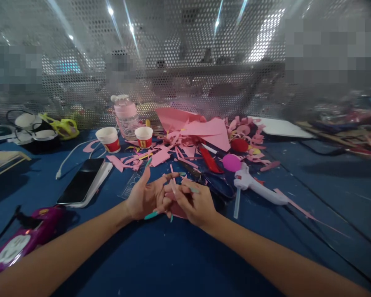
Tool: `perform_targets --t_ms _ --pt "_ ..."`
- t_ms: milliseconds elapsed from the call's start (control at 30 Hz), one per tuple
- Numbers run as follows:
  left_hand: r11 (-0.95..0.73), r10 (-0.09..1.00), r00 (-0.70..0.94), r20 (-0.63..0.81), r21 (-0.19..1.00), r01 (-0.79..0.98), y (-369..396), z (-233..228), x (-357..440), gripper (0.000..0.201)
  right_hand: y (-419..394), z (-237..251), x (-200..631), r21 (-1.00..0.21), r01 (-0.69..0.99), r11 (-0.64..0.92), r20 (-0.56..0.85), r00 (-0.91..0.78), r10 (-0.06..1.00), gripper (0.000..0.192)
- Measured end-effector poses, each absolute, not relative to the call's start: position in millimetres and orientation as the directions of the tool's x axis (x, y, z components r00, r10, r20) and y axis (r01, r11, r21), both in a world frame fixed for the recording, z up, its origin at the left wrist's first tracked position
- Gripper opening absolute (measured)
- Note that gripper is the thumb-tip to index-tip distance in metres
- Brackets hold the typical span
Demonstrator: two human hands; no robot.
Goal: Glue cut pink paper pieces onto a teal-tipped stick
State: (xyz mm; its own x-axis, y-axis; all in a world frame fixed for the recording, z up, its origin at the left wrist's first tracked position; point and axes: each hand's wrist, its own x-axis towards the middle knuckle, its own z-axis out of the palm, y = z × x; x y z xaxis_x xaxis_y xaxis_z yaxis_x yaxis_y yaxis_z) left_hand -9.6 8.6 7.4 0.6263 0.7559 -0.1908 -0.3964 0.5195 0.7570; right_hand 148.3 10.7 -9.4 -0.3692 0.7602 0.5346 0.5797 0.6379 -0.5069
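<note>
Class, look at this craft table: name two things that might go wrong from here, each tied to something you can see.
1. The white glue gun lies on the table just beside the right hand; if hot, a stray move might burn a finger or drip glue onto the blue table.
2. The left hand and right hand pinch a small pink piece together, while loose pink scraps crowd the black scissors; the blades may be grabbed unseen.

- Table [327,181]: dark blue top, speckled with scraps.
- Pink paper offcuts [185,140] heaped at centre back.
- Two paper cups [109,139] and a clear bottle [125,115] beside the heap.
- Phone [82,181] lies flat, left.
- White glue gun [256,185] lies right of centre.
</note>
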Motion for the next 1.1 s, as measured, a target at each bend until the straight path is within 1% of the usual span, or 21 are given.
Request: perform_targets --t_ms 200,367,567,733,833,1000,1100 --pt "0.539 0.753 0.611 -0.244 0.761 -0.361 5.3 8.1 -8.1 0.081 9.9 -14.7 151.8 -0.466 0.565 0.681 0.584 -0.381 0.717 0.033" --pt "0.541 0.752 0.620 -0.223 0.747 -0.387 5.6 8.7 -7.9 0.079 9.0 -12.3 151.0 -0.470 0.536 0.701 0.615 -0.371 0.696 0.036" --pt "0.538 0.754 0.620 -0.216 0.745 -0.395 5.7 8.1 -7.9 0.075 8.9 -11.7 151.1 -0.470 0.535 0.703 0.613 -0.376 0.695 0.039" --pt "0.539 0.759 0.611 -0.225 0.743 -0.396 6.3 6.0 -8.3 0.075 10.0 -13.6 151.2 -0.483 0.512 0.710 0.616 -0.378 0.691 0.037" --pt "0.548 0.744 0.644 -0.178 0.714 -0.436 7.5 3.7 -9.0 0.072 10.7 -14.9 151.1 -0.477 0.504 0.720 0.631 -0.374 0.680 0.037" --pt "0.582 0.664 0.747 -0.016 0.638 -0.504 10.5 -0.8 -10.8 0.065 11.5 -17.9 150.5 -0.486 0.474 0.734 0.662 -0.349 0.663 0.037" --pt "0.595 0.646 0.763 0.022 0.612 -0.521 11.7 -2.6 -11.5 0.065 11.9 -18.9 150.1 -0.489 0.457 0.743 0.683 -0.328 0.652 0.036"
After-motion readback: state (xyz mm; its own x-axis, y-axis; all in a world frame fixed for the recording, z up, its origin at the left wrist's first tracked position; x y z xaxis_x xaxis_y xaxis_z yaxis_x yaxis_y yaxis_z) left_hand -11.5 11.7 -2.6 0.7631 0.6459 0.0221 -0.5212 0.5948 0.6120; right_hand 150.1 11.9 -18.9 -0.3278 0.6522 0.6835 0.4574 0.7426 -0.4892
